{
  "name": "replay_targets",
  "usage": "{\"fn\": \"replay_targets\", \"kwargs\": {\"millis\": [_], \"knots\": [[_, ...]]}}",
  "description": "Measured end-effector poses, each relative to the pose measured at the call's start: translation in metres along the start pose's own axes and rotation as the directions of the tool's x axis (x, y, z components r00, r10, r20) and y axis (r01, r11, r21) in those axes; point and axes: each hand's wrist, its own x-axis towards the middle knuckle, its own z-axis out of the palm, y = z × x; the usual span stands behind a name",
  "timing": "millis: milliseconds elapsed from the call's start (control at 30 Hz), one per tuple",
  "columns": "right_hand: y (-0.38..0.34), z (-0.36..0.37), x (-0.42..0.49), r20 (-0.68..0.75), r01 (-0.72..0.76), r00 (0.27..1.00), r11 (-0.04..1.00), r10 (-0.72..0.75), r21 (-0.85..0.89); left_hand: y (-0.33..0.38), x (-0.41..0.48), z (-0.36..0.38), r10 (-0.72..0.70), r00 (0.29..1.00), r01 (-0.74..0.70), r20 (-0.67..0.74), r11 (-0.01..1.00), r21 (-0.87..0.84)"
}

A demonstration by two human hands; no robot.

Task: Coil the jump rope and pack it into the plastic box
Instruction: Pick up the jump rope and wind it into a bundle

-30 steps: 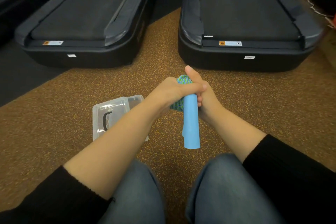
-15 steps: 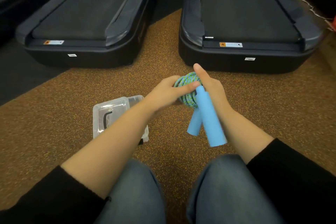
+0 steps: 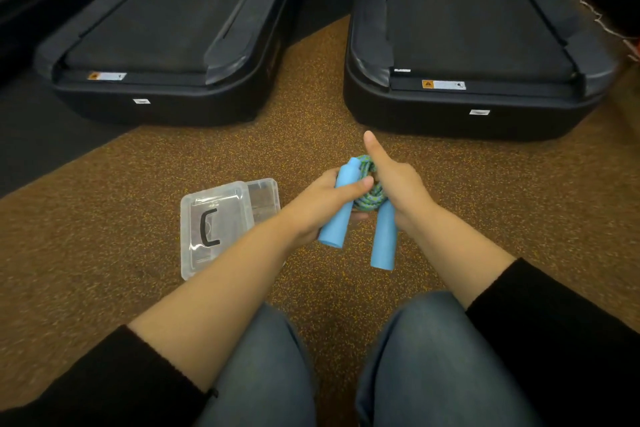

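The jump rope (image 3: 371, 192) is a blue-green braided cord bunched into a coil, with two light-blue foam handles. My left hand (image 3: 320, 203) grips one handle (image 3: 337, 215), its thumb pressed across the coil. My right hand (image 3: 398, 184) holds the other handle (image 3: 383, 239) and the coil's right side, thumb sticking up. Both handles point down toward my knees. The clear plastic box (image 3: 263, 199) sits on the floor to the left, partly hidden by my left forearm, with its clear lid (image 3: 211, 229) and black handle beside it.
I sit on a speckled brown rubber floor (image 3: 502, 218), my jeans-clad knees at the bottom. Two black treadmill decks, the left one (image 3: 162, 45) and the right one (image 3: 474, 45), end just ahead. A dark mat borders the floor at the left.
The two handles, bunched together a second ago, have spread apart. My left hand now grips one handle and my right the other, with the coil more exposed between them.
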Motion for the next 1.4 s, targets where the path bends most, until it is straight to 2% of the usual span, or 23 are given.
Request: {"fn": "replay_targets", "kwargs": {"millis": [100,267,367,600,700,933,1067,1167,1233,1400], "knots": [[0.002,0.003,0.000,0.120,-0.071,0.991,0.995,0.061,0.077,-0.002,0.001,-0.001,0.045,0.997,-0.045,-0.062,0.999,0.009],[0.002,0.004,-0.002,0.255,-0.031,0.967,0.999,0.020,0.041,-0.009,0.005,-0.005,0.032,0.991,-0.028,-0.132,0.999,0.035],[0.003,0.002,0.000,0.316,-0.022,0.949,0.997,-0.004,0.077,-0.011,0.006,-0.006,-0.003,0.988,0.006,-0.154,1.000,0.019],[-0.002,0.005,-0.003,0.347,-0.044,0.938,0.988,-0.010,0.148,-0.011,0.006,-0.006,-0.041,0.993,0.036,-0.107,0.998,-0.050],[-0.001,0.009,-0.004,0.337,-0.025,0.941,0.993,-0.017,0.119,-0.011,0.004,-0.005,-0.019,0.998,0.014,-0.061,0.997,-0.080],[0.005,0.013,-0.003,0.332,0.037,0.941,0.994,-0.068,0.100,-0.015,0.007,0.003,0.049,0.993,-0.049,-0.111,0.999,0.002],[0.006,0.012,-0.002,0.390,-0.058,0.921,0.983,-0.016,0.177,-0.016,0.006,-0.001,0.094,0.996,-0.094,0.008,0.995,0.028],[0.004,0.011,-0.001,0.388,-0.134,0.919,0.978,0.063,0.157,-0.018,0.005,-0.006,0.110,0.987,-0.117,0.115,0.992,0.049],[0.003,0.010,-0.002,0.428,-0.197,0.897,0.965,0.107,0.171,-0.019,0.005,-0.007,0.094,0.988,-0.104,0.124,0.992,0.073],[-0.001,0.010,-0.004,0.573,-0.324,0.812,0.903,0.112,0.283,-0.019,0.008,-0.012,0.034,0.997,-0.036,0.071,0.999,0.023]]}}
